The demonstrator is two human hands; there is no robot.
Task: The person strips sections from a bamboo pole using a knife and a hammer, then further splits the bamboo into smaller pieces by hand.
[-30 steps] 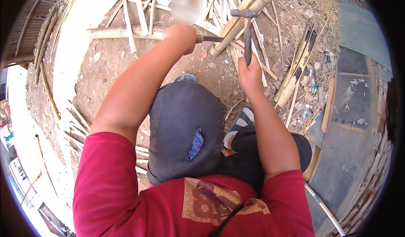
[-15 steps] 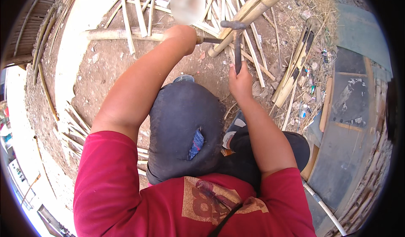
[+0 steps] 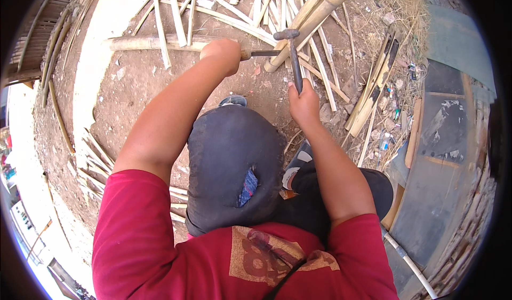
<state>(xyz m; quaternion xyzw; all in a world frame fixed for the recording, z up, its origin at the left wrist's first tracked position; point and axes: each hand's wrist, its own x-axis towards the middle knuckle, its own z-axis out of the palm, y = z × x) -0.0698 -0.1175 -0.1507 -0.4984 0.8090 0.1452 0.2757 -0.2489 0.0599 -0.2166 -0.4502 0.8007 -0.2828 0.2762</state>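
My left hand [image 3: 221,55] is closed round the wooden handle of a knife [image 3: 263,53], whose dark blade reaches right to the near end of a split bamboo pole [image 3: 317,20]. Whether the blade sits inside the bamboo or just against it I cannot tell. The pole slants away to the upper right. In my right hand [image 3: 305,103] a hammer [image 3: 297,68] is gripped by its dark handle, head up. The hammer head overlaps the pole in view, just above the blade; contact is unclear.
Split bamboo strips [image 3: 256,6] lie scattered ahead on the dirt. A whole bamboo pole [image 3: 144,42] lies crosswise at left. More split pieces [image 3: 373,86] lie at right, beside litter and dark panels [image 3: 442,113]. My dark-trousered knee [image 3: 234,161] is below my hands.
My left hand and the knife have shifted a little left, and more of the blade shows. The hammer head has moved slightly left and down. The pole has shifted slightly left.
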